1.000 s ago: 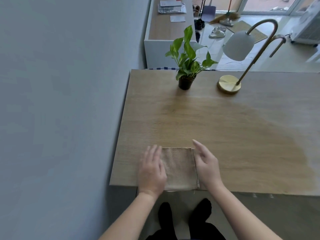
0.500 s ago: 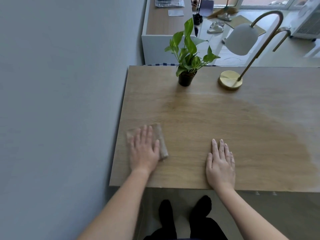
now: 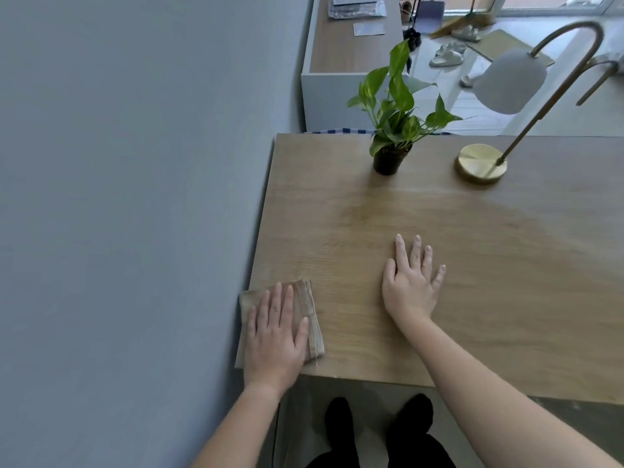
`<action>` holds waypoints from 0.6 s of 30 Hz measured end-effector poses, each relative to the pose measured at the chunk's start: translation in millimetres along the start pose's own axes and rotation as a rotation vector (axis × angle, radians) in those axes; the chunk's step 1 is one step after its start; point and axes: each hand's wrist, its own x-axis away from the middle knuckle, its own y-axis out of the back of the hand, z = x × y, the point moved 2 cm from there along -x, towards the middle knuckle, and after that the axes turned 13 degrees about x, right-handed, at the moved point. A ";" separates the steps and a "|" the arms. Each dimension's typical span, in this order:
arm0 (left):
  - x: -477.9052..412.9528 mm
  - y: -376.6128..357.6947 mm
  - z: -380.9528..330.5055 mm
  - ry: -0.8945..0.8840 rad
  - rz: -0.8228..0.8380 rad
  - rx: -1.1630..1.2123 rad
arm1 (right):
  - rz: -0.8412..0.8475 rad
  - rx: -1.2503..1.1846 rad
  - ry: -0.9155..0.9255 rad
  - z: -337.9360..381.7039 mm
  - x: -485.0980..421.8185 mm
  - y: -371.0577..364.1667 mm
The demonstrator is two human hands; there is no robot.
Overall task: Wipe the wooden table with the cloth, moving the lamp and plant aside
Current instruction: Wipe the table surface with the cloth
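A folded beige cloth (image 3: 310,315) lies at the near left corner of the wooden table (image 3: 489,265), against the wall. My left hand (image 3: 275,336) presses flat on it, covering most of it. My right hand (image 3: 412,282) rests flat on bare wood near the middle, fingers spread, holding nothing. At the far edge a green leafy plant (image 3: 393,106) stands upright in a small black pot. To the right of the plant stands a lamp with a round brass base (image 3: 481,167), a curved brass arm and a white shade.
A grey wall (image 3: 135,197) runs along the table's left edge. Beyond the table stands a white cabinet (image 3: 337,62) with papers on it. Slippers and a broom lie on the floor further back. My feet show below the near edge.
My left hand slid the cloth from the front middle to the left, then down into the near left corner. My right hand left the cloth and now rests flat on bare wood.
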 end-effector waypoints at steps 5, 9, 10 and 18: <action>-86.8 31.4 -2.9 0.059 -0.048 0.016 | -0.033 0.026 -0.034 7.3 -3.7 -5.0; -88.4 27.9 -6.3 0.080 -0.060 -0.015 | -0.030 0.037 -0.043 6.8 -2.5 -9.1; -77.8 25.0 -9.2 0.077 -0.046 -0.009 | -0.030 0.039 -0.043 6.7 -1.6 -9.5; 44.4 -21.5 -45.6 -0.235 0.088 -0.056 | -0.034 0.021 -0.032 5.2 -1.2 -8.5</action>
